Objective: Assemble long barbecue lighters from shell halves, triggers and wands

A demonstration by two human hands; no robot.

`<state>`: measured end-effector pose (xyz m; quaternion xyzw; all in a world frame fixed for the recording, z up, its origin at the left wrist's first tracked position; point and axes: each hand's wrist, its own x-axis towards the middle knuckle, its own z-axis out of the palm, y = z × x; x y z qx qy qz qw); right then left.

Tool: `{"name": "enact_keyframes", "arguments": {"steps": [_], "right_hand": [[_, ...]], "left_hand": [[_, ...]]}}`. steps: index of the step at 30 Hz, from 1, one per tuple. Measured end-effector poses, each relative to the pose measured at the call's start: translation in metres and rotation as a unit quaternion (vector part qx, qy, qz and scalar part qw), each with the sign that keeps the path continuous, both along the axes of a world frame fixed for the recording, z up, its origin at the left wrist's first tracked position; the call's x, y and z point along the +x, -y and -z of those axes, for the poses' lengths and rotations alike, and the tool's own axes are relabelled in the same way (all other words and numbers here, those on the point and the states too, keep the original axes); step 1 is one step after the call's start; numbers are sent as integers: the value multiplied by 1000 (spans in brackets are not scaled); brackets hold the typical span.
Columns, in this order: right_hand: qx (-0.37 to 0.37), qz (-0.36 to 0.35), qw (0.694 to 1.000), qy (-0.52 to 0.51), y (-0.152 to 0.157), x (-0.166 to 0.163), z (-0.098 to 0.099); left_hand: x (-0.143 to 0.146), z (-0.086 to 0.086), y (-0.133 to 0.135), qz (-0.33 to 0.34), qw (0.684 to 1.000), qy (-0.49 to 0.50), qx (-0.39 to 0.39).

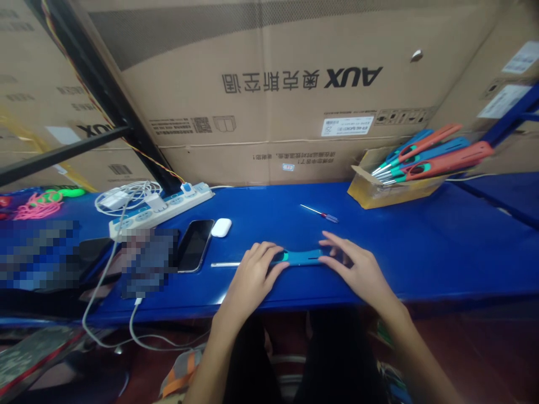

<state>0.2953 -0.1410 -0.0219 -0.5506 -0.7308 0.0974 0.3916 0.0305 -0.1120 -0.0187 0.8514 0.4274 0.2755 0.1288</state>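
Observation:
A blue and teal tool handle [301, 257] lies flat on the blue table [442, 241], with a thin metal rod sticking out to its left. My left hand [252, 275] is curled over its left end, fingers pressed on it. My right hand [357, 269] rests on its right end with the fingers stretched out and spread. A small screwdriver [319, 213] with a red and clear handle lies a little behind the hands.
A cardboard box [379, 191] of several blue and orange tools sits at the back right. A power strip [160, 210] with chargers, a white earbud case [221, 227], phones [194, 244] and cables lie left. Large cartons form the back wall.

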Motion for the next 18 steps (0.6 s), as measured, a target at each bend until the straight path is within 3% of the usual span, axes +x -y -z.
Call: {"name": "enact_keyframes", "arguments": {"steps": [3, 8, 11, 13, 18], "right_hand": [[-16, 65, 997, -30, -15, 11, 2], [-31, 133, 986, 95, -63, 44, 5], [-72, 109, 980, 152, -92, 55, 1], [-65, 76, 985, 139, -104, 55, -4], [-19, 84, 995, 52, -101, 50, -17]], "left_hand": [[0, -1, 0, 0, 1000, 1, -5], [1, -3, 1, -2, 1000, 3, 0], [0, -1, 1, 1, 1000, 4, 12], [-2, 0, 1, -1, 1000, 6, 14], [1, -3, -1, 12, 999, 30, 20]]}}
